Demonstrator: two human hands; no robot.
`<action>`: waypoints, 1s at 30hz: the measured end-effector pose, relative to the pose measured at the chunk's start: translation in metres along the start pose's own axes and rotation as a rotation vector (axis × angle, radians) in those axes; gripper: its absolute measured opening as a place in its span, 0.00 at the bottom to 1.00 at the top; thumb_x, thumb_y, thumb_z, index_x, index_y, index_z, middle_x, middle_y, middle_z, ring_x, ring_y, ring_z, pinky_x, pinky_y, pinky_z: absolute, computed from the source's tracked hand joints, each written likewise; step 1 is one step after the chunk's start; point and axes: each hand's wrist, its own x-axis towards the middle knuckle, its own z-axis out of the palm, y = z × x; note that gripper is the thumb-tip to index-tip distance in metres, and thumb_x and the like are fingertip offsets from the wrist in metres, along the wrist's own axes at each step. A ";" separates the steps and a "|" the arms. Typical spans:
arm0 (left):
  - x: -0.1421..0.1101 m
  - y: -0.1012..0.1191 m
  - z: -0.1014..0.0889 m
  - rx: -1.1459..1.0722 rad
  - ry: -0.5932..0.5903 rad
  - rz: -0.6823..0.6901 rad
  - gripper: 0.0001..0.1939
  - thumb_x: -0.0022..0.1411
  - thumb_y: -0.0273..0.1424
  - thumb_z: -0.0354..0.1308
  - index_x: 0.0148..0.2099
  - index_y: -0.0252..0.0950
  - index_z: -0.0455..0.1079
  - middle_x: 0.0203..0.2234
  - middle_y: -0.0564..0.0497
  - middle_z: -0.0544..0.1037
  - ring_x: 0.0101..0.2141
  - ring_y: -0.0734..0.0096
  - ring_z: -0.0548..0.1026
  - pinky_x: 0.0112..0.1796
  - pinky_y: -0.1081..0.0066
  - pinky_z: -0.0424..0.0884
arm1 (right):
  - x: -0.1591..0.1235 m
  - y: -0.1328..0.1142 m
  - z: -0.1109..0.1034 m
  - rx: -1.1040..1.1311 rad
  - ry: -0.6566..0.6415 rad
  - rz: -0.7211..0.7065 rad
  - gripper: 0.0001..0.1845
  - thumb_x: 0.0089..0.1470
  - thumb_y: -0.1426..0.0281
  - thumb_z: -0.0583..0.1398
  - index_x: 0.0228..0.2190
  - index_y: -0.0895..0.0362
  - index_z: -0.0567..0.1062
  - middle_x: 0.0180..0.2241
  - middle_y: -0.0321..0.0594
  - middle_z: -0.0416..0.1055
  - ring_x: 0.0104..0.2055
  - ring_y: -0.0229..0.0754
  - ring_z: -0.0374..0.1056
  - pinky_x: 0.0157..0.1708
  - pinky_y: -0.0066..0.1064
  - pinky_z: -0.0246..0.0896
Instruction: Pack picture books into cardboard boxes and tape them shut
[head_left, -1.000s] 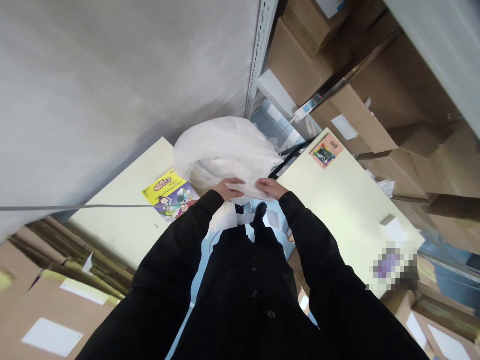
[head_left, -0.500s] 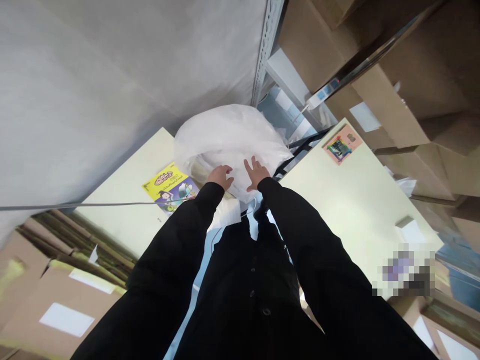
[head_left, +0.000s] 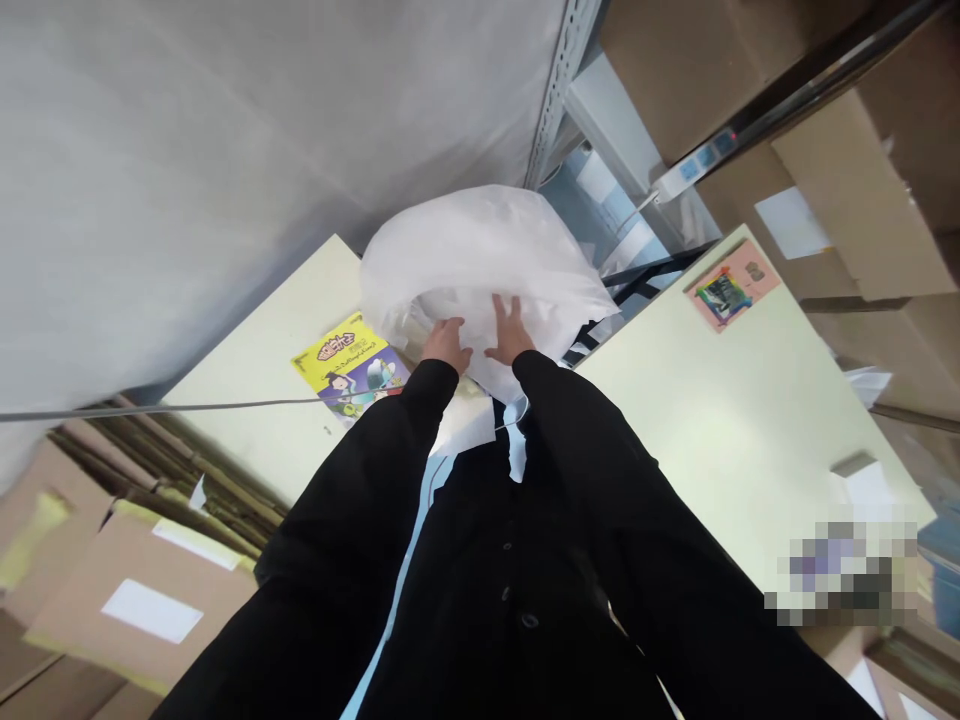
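A large white plastic bag (head_left: pixel 487 235) stands bunched up in front of me, its mouth turned toward my body. My left hand (head_left: pixel 448 345) is at the left side of the mouth, thumb apart from the fingers, with no object seen in its grasp. Against the bag's near inner face lies my right hand (head_left: pixel 512 333), its fingers spread and stretched out. Something pale and translucent shows inside the bag beside my left hand; I cannot make out what it is. Below my left wrist is a sheet of white paper (head_left: pixel 469 420).
A yellow and purple booklet (head_left: pixel 352 365) lies on the left cream table (head_left: pixel 247 370). On the right table (head_left: pixel 645 390) are a pink card (head_left: pixel 731 285) and a small white box (head_left: pixel 866 485). Stacked cardboard (head_left: pixel 150 570), a power strip (head_left: pixel 694 165) and a thin cable (head_left: pixel 187 408) surround the spot.
My right hand has reached a little further up along the bag's inner face. My left hand stays by the mouth. The whole view has shifted slightly.
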 end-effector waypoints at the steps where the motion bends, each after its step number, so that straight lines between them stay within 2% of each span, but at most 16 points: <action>1: 0.000 0.000 0.000 -0.022 -0.004 -0.008 0.29 0.51 0.24 0.60 0.56 0.33 0.61 0.49 0.39 0.68 0.44 0.59 0.73 0.50 0.61 0.67 | 0.006 -0.007 0.004 -0.017 -0.029 -0.047 0.52 0.47 0.66 0.64 0.64 0.51 0.40 0.65 0.58 0.36 0.55 0.57 0.60 0.45 0.44 0.64; 3: -0.001 -0.002 0.000 -0.056 -0.003 -0.008 0.30 0.51 0.23 0.60 0.57 0.33 0.60 0.49 0.40 0.69 0.39 0.63 0.75 0.49 0.61 0.68 | 0.020 -0.020 0.011 -0.045 -0.099 -0.090 0.43 0.54 0.72 0.58 0.63 0.45 0.41 0.64 0.55 0.41 0.50 0.52 0.66 0.43 0.43 0.65; 6: -0.002 -0.008 0.001 -0.104 0.027 0.003 0.29 0.50 0.22 0.59 0.56 0.32 0.60 0.50 0.40 0.68 0.36 0.67 0.75 0.47 0.64 0.69 | 0.036 -0.029 0.015 -0.049 -0.219 -0.035 0.28 0.58 0.77 0.50 0.60 0.54 0.58 0.56 0.58 0.59 0.47 0.50 0.69 0.46 0.43 0.63; 8: -0.001 -0.013 0.001 -0.136 0.057 0.005 0.30 0.50 0.23 0.60 0.56 0.32 0.60 0.51 0.39 0.67 0.38 0.66 0.75 0.46 0.64 0.70 | 0.040 -0.025 0.012 -0.033 -0.255 -0.024 0.20 0.58 0.78 0.51 0.52 0.61 0.68 0.51 0.59 0.64 0.50 0.51 0.67 0.49 0.44 0.61; 10: 0.000 -0.017 0.001 -0.154 0.076 -0.003 0.31 0.49 0.26 0.62 0.56 0.32 0.60 0.49 0.39 0.69 0.43 0.60 0.73 0.48 0.61 0.68 | 0.037 -0.015 0.001 0.083 -0.221 -0.047 0.16 0.57 0.76 0.53 0.46 0.62 0.72 0.50 0.57 0.67 0.53 0.52 0.65 0.52 0.45 0.59; 13: -0.001 -0.016 -0.005 -0.175 0.083 0.054 0.41 0.44 0.35 0.68 0.58 0.32 0.56 0.50 0.36 0.67 0.53 0.48 0.66 0.54 0.53 0.62 | 0.016 0.004 -0.025 0.494 -0.137 -0.098 0.18 0.55 0.69 0.57 0.48 0.61 0.70 0.49 0.51 0.70 0.53 0.50 0.65 0.53 0.44 0.59; 15: -0.006 -0.007 -0.013 -0.220 0.078 0.197 0.53 0.37 0.40 0.71 0.62 0.32 0.50 0.57 0.34 0.60 0.59 0.44 0.57 0.56 0.51 0.57 | -0.006 0.013 -0.044 0.780 -0.100 -0.143 0.25 0.54 0.61 0.59 0.51 0.60 0.67 0.49 0.48 0.70 0.51 0.47 0.66 0.53 0.42 0.60; 17: -0.016 0.007 -0.022 -0.296 0.045 0.362 0.60 0.33 0.43 0.72 0.64 0.33 0.45 0.61 0.34 0.55 0.61 0.44 0.52 0.57 0.52 0.56 | -0.032 0.018 -0.061 0.986 -0.120 -0.164 0.29 0.53 0.54 0.58 0.51 0.59 0.66 0.48 0.47 0.71 0.50 0.47 0.67 0.51 0.42 0.62; 18: -0.022 0.014 -0.025 -0.343 0.005 0.421 0.60 0.33 0.43 0.71 0.64 0.34 0.46 0.60 0.36 0.56 0.60 0.46 0.55 0.56 0.54 0.58 | -0.046 0.019 -0.068 1.055 -0.146 -0.155 0.30 0.52 0.51 0.57 0.49 0.58 0.67 0.47 0.46 0.72 0.49 0.47 0.68 0.50 0.42 0.63; 20: -0.037 0.027 -0.027 -0.446 -0.103 0.452 0.50 0.39 0.43 0.68 0.62 0.34 0.53 0.54 0.39 0.66 0.54 0.51 0.65 0.51 0.57 0.65 | -0.074 0.021 -0.079 1.136 -0.174 -0.105 0.32 0.51 0.46 0.55 0.47 0.58 0.69 0.43 0.46 0.74 0.47 0.49 0.69 0.48 0.43 0.64; 23: -0.059 0.038 -0.015 -0.600 -0.254 0.375 0.29 0.50 0.42 0.60 0.51 0.31 0.65 0.40 0.44 0.76 0.41 0.59 0.75 0.41 0.63 0.71 | -0.112 0.031 -0.090 1.052 -0.127 -0.039 0.31 0.47 0.48 0.59 0.44 0.59 0.70 0.41 0.46 0.74 0.45 0.50 0.69 0.45 0.44 0.65; 25: -0.071 0.039 -0.003 -0.659 -0.355 0.334 0.25 0.53 0.41 0.56 0.49 0.30 0.66 0.39 0.45 0.77 0.39 0.60 0.75 0.39 0.64 0.72 | -0.135 0.045 -0.093 0.887 -0.139 -0.042 0.30 0.43 0.51 0.64 0.43 0.58 0.71 0.41 0.45 0.73 0.44 0.51 0.69 0.44 0.44 0.66; 27: -0.080 0.036 0.009 -0.584 -0.502 0.343 0.30 0.49 0.41 0.59 0.52 0.31 0.64 0.44 0.43 0.76 0.43 0.58 0.75 0.43 0.63 0.71 | -0.151 0.062 -0.093 0.706 -0.241 -0.089 0.30 0.38 0.55 0.68 0.43 0.55 0.72 0.41 0.43 0.73 0.42 0.52 0.70 0.43 0.45 0.66; 29: -0.086 0.034 0.015 -0.376 -0.632 0.390 0.44 0.38 0.42 0.66 0.57 0.31 0.60 0.51 0.39 0.72 0.50 0.51 0.71 0.50 0.60 0.67 | -0.157 0.075 -0.091 0.522 -0.355 -0.159 0.33 0.31 0.56 0.71 0.42 0.52 0.73 0.42 0.43 0.72 0.43 0.55 0.70 0.43 0.45 0.66; 30: -0.088 0.034 0.015 -0.277 -0.659 0.408 0.51 0.32 0.43 0.69 0.60 0.31 0.58 0.54 0.38 0.69 0.53 0.48 0.68 0.52 0.59 0.64 | -0.156 0.079 -0.089 0.430 -0.368 -0.185 0.35 0.29 0.57 0.72 0.42 0.52 0.74 0.43 0.44 0.72 0.45 0.57 0.69 0.44 0.46 0.65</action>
